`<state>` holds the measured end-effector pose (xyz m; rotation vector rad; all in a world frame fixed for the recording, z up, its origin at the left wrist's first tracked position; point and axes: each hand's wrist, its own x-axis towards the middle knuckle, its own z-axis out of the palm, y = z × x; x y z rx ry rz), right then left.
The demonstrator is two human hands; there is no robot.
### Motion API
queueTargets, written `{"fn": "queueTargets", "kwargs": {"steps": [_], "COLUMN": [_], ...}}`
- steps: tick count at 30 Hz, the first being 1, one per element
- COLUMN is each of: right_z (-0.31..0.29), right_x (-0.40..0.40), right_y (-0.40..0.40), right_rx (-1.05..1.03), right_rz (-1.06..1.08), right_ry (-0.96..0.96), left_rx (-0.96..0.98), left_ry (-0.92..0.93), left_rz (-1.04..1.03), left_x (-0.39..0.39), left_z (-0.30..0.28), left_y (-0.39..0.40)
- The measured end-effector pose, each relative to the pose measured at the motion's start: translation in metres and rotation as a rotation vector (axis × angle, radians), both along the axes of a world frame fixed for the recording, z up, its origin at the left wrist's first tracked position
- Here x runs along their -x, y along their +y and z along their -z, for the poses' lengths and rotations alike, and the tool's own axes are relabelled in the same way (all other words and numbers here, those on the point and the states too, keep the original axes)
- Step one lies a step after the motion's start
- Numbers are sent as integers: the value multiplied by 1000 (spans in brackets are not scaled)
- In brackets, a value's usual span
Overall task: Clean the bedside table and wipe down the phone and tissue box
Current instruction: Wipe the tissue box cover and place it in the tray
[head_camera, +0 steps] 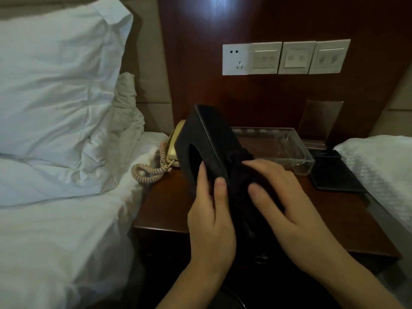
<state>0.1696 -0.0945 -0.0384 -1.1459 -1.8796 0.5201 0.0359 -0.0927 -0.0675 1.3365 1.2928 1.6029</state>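
Observation:
A dark tissue box [200,139] is tilted up on its edge above the wooden bedside table [169,204], its oval slot facing left. My left hand [210,210] grips its near edge, thumb on the right face and fingers on the slotted face. My right hand [278,195] presses a dark cloth [239,161] against the box's right face, its fingers wrapped round the cloth. A beige phone [172,146] with a coiled cord [149,172] sits at the table's back left, partly hidden by the box.
A clear plastic tray [296,152] lies at the table's back, with a dark flat folder [334,175] on its right and an acrylic stand [321,119] behind. Beds with white linen flank the table. Wall switches [285,58] are on the wood panel.

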Motion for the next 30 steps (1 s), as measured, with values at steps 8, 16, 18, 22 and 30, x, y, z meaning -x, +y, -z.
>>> {"fn": "queueTargets", "kwargs": {"steps": [8,16,18,22,30], "right_z": [22,13,10,11,16], "right_x": [20,4,1,1,1], "right_y": [-12,14,16,12,11], "right_rx": [-97,69,64,150,16], "right_rz": [-31,126,122,-7,4], "right_ry": [9,441,422,398,188], "left_rx": [-200,-82,-9,21,-36], "left_ry": [-25,122,87,-22,15], "left_rz": [-96,326,439,390,352], "left_x": [15,19,27,30,44], "left_z": [-7,-17,-18,-12,-15], "left_y": [6,4,10,16,16]}}
